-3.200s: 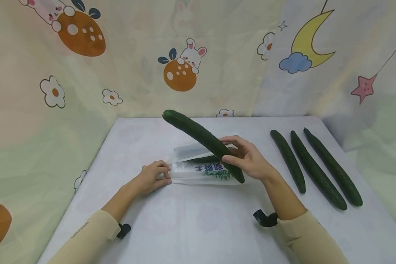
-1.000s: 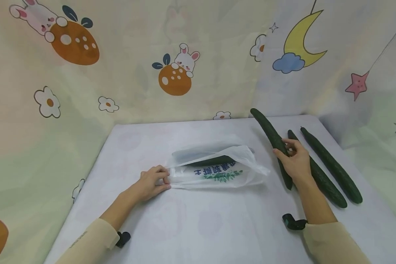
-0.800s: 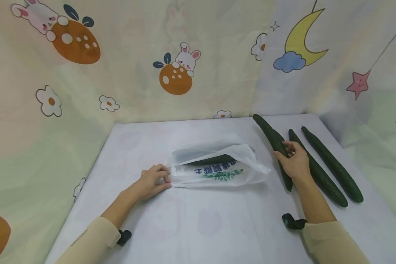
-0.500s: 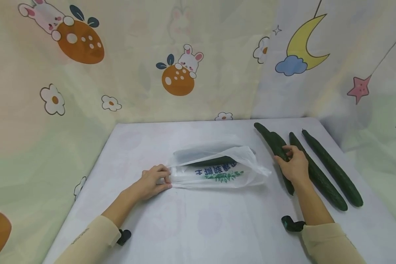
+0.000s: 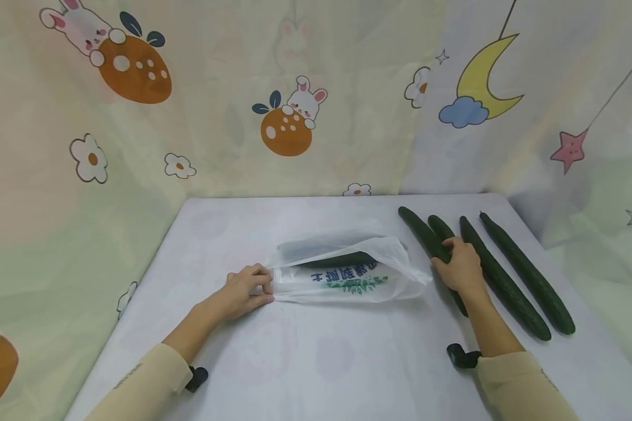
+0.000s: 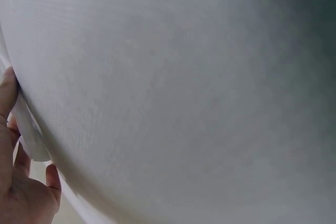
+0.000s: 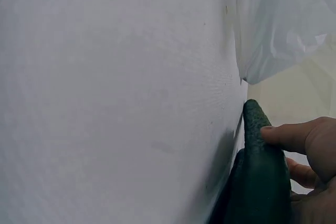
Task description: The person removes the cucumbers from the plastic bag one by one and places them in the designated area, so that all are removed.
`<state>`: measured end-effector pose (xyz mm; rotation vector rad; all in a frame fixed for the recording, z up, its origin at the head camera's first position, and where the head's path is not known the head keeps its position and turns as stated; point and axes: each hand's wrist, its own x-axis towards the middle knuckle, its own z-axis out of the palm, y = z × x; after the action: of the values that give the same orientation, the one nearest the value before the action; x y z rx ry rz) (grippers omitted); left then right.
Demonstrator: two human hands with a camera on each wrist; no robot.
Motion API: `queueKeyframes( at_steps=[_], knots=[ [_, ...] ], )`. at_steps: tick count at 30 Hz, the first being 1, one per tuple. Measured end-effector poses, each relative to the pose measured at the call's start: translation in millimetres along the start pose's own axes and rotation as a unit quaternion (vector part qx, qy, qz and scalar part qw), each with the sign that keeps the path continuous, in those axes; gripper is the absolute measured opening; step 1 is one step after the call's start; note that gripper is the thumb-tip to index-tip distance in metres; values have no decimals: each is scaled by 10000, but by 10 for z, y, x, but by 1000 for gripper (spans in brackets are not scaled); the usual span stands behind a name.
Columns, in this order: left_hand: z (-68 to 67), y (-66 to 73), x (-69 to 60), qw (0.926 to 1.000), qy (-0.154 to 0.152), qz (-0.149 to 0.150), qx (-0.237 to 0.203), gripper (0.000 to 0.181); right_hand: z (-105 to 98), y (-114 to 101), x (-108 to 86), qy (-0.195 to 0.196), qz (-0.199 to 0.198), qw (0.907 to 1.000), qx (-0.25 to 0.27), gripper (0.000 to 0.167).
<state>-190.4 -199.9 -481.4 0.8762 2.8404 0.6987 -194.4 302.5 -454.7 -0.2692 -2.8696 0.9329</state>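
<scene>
In the head view my left hand [image 5: 244, 289] pinches the end of a white plastic bag [image 5: 355, 286] with blue and green print. The bag lies on its side, and a dark green cucumber [image 5: 342, 261] shows through its opening. Over at the right, my right hand [image 5: 459, 266] grips another cucumber [image 5: 420, 229] between thumb and fingers. That one lies close against a neighbouring cucumber [image 5: 440, 225], partly hiding it. The right wrist view shows the thumb on the gripped cucumber [image 7: 260, 177]. Only part of the left hand [image 6: 26, 192] appears in the left wrist view.
Two more cucumbers, one in the middle [image 5: 504, 279] and one outermost [image 5: 528, 273], lie slanted beside the right hand. A white cloth covers the table [image 5: 316, 356]. Behind it hangs a patterned curtain [image 5: 216, 88].
My right hand has carried the cucumber from above the bag to the right and lowered it beside the others. The left hand stays at the bag's end.
</scene>
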Motion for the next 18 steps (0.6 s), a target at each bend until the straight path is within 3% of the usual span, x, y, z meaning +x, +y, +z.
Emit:
queueKeyframes(
  at_steps=[10, 18],
  knots=[
    [-14, -9, -21, 10000, -15, -34, 0, 18, 26, -67, 34, -88, 69, 9998, -178, 56],
    [0, -12, -13, 10000, 59, 62, 36, 15, -25, -111, 42, 331, -223, 9992, -59, 48]
  ],
)
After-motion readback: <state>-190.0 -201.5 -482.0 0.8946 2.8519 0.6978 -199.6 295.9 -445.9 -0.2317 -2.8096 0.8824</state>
